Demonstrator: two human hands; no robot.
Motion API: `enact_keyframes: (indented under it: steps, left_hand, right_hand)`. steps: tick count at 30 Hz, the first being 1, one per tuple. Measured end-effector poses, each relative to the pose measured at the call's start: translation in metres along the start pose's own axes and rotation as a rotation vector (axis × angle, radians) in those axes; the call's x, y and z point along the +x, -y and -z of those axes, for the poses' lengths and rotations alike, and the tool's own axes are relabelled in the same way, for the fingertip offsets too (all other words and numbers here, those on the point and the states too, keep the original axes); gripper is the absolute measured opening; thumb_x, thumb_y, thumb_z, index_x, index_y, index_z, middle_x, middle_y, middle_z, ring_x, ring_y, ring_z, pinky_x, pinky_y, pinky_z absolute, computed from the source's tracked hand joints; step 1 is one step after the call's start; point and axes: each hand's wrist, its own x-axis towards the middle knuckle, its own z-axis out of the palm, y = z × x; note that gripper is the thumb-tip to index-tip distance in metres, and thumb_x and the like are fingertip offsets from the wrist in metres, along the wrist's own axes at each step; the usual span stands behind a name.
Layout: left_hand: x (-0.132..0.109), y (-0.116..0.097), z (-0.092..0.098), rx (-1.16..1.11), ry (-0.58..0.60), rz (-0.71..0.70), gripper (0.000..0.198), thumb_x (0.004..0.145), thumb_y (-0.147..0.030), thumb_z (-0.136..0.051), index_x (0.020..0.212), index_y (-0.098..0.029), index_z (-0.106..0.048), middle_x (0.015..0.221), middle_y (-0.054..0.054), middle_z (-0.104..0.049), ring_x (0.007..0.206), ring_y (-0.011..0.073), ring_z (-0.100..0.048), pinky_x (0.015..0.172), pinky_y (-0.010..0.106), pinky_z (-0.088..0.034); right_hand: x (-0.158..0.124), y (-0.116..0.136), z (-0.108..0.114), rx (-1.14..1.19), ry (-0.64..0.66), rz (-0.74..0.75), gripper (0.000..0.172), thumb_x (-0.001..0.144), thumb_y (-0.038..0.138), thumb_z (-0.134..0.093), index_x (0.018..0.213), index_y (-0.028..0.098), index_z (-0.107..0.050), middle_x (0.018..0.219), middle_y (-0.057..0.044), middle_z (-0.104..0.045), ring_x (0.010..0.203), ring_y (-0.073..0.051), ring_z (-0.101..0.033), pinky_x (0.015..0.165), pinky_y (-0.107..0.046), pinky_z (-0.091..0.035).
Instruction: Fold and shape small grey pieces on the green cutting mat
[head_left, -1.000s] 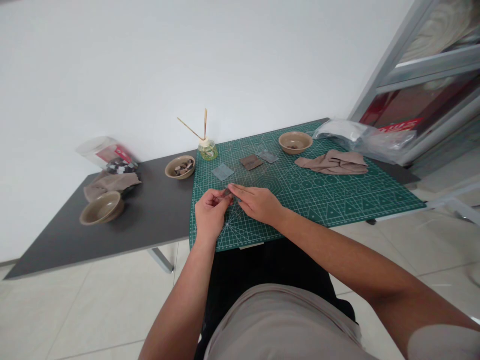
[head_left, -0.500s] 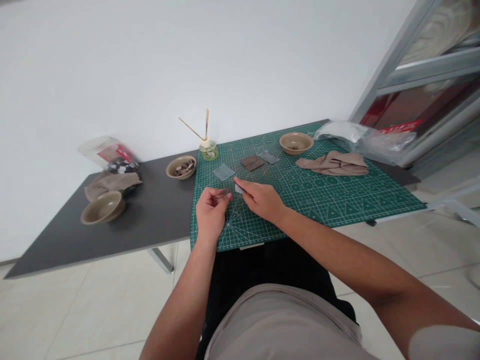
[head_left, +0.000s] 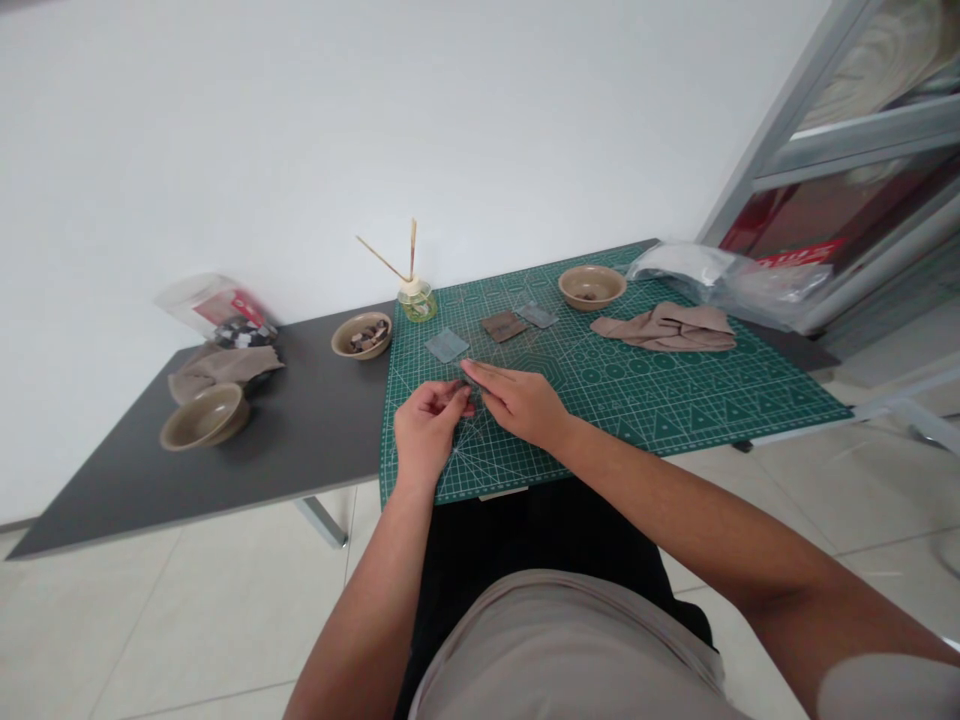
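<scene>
My left hand (head_left: 429, 425) is closed, its thumb and fingers pinching a small dark piece (head_left: 460, 386) over the green cutting mat (head_left: 637, 390). Meeting it from the right, my right hand (head_left: 523, 402) has its fingers pressed together, with the forefinger stretched along the top. The small grey sheet in the right hand is now mostly hidden between the hands, which are close or touching. Just beyond them lie a pale grey square sheet (head_left: 447, 345), a brown square sheet (head_left: 503, 326) and a clear sheet (head_left: 538, 315), flat on the mat.
A bowl of small blocks (head_left: 362, 336) stands left of the mat near a reed diffuser (head_left: 417, 300). Farther left are another bowl (head_left: 204, 418), a cloth (head_left: 225, 370) and a plastic bag (head_left: 217, 308). At right are a bowl (head_left: 592, 288), a crumpled cloth (head_left: 664, 328) and clear plastic (head_left: 720, 270).
My right hand has shifted slightly left and down, my left slightly right, closing the gap between them. The grey sheet's pale face, visible before, is now hidden.
</scene>
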Motion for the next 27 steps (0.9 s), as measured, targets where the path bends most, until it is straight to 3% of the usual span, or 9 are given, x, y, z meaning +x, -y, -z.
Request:
enact_keyframes:
  steps: [9,17,24,27]
  left_hand:
    - [-0.0004,-0.0033,-0.0006,0.108,-0.065,-0.044,0.012,0.075,-0.027,-0.072,0.073,-0.02,-0.063,0.063,-0.002,-0.068,0.059,0.0138,-0.068,0.059,0.023,-0.054]
    - [-0.0003,-0.0004,-0.0009,-0.021,-0.081,0.013,0.019,0.071,-0.032,-0.076,0.081,-0.018,-0.068,0.067,0.0,-0.072,0.061,0.0162,-0.071,0.063,0.028,-0.058]
    - [-0.0008,-0.004,-0.0004,0.103,-0.096,-0.02,0.014,0.076,-0.031,-0.073,0.075,-0.017,-0.07,0.064,0.0,-0.071,0.059,0.0144,-0.069,0.061,0.024,-0.055]
    - [-0.001,-0.0025,-0.0011,0.021,-0.094,0.011,0.017,0.074,-0.032,-0.076,0.08,-0.018,-0.07,0.069,0.0,-0.073,0.063,0.0163,-0.072,0.065,0.027,-0.057]
  right_hand:
    - [0.0023,0.0048,0.0004,-0.097,0.135,0.108,0.045,0.095,0.014,-0.046,0.139,0.016,-0.054,0.143,-0.011,-0.056,0.122,-0.022,-0.063,0.098,-0.036,-0.055]
    - [0.0019,0.0025,-0.0004,-0.08,0.095,0.076,0.044,0.095,0.013,-0.045,0.138,0.014,-0.055,0.14,-0.012,-0.059,0.122,-0.021,-0.062,0.1,-0.037,-0.054]
    - [0.0021,0.0038,-0.0019,-0.098,0.127,0.133,0.047,0.094,0.011,-0.047,0.14,0.016,-0.053,0.143,-0.011,-0.056,0.125,-0.022,-0.061,0.101,-0.038,-0.054]
    - [0.0016,0.0038,-0.0016,-0.087,0.114,0.088,0.048,0.094,0.011,-0.045,0.141,0.016,-0.053,0.141,-0.011,-0.058,0.123,-0.022,-0.062,0.1,-0.038,-0.055]
